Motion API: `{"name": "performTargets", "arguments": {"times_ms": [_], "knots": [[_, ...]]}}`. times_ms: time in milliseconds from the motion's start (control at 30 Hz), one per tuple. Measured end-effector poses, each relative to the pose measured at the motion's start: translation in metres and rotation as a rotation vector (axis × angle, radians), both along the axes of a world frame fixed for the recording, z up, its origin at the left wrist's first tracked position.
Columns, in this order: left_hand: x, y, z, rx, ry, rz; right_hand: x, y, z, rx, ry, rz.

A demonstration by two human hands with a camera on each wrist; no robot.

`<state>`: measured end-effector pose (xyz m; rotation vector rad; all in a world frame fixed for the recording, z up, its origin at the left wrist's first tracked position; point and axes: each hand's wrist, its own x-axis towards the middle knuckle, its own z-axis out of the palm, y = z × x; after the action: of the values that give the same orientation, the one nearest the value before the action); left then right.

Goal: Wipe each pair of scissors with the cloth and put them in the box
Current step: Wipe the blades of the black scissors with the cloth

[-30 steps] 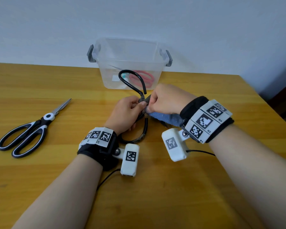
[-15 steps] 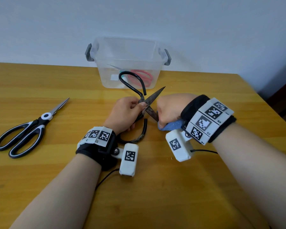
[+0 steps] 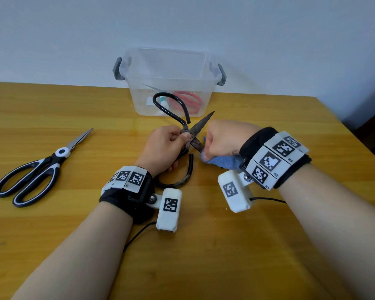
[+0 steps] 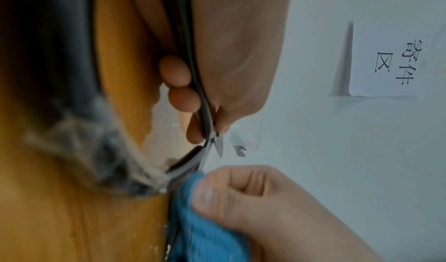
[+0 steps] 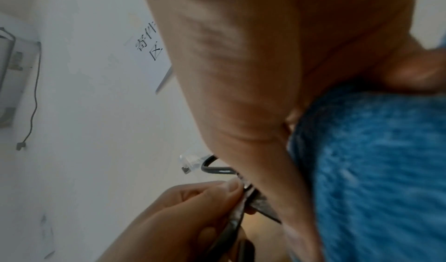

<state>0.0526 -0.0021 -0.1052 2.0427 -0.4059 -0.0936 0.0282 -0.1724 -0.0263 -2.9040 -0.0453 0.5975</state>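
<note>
1. The left hand [image 3: 162, 146] pinches the old black iron scissors [image 3: 189, 137] at the pivot, thumb and fingers curled round the metal; the left wrist view shows the fingertips [image 4: 178, 71] pressed against the dark handle.
2. The right hand [image 3: 223, 139] is closed round a blue cloth [image 3: 221, 162], which wraps the lower blade just beside the pivot; how much of that blade the cloth covers is hard to tell from the head view.
3. The scissors are spread open: one rusty blade points up and to the right, bare, one handle loop rises in front of the box, and the other loop lies low by the left wrist, near the table [image 3: 204, 256].
4. The clear plastic box [image 3: 171, 68] with grey handles stands at the far edge of the table, against the wall, and holds a red-handled pair of scissors [image 3: 187, 100].
5. A black-and-white-handled pair of scissors [image 3: 37, 169] lies on the table well to the left, apart from both hands.
</note>
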Motion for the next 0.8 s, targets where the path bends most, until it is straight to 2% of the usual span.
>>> {"name": "performTargets", "arguments": {"times_ms": [100, 167, 300, 367, 467, 800], "knots": [[-0.001, 0.001, 0.000, -0.014, -0.005, -0.009, -0.006, -0.008, 0.002, -0.082, 0.135, 0.014], [-0.002, 0.001, 0.002, -0.018, -0.019, -0.008, -0.008, -0.010, 0.010, -0.084, 0.145, 0.028], [-0.005, 0.000, 0.005, -0.021, -0.028, -0.009, 0.001, -0.003, 0.018, 0.195, -0.109, -0.057], [-0.005, 0.001, 0.004, -0.018, -0.008, -0.001, 0.006, 0.005, 0.012, 0.256, -0.160, -0.082], [-0.004, 0.000, 0.003, -0.013, 0.004, 0.010, 0.007, 0.006, 0.002, 0.190, -0.105, -0.058], [-0.005, 0.001, 0.004, -0.022, -0.018, 0.001, -0.006, -0.007, 0.004, -0.237, 0.149, -0.030]]}}
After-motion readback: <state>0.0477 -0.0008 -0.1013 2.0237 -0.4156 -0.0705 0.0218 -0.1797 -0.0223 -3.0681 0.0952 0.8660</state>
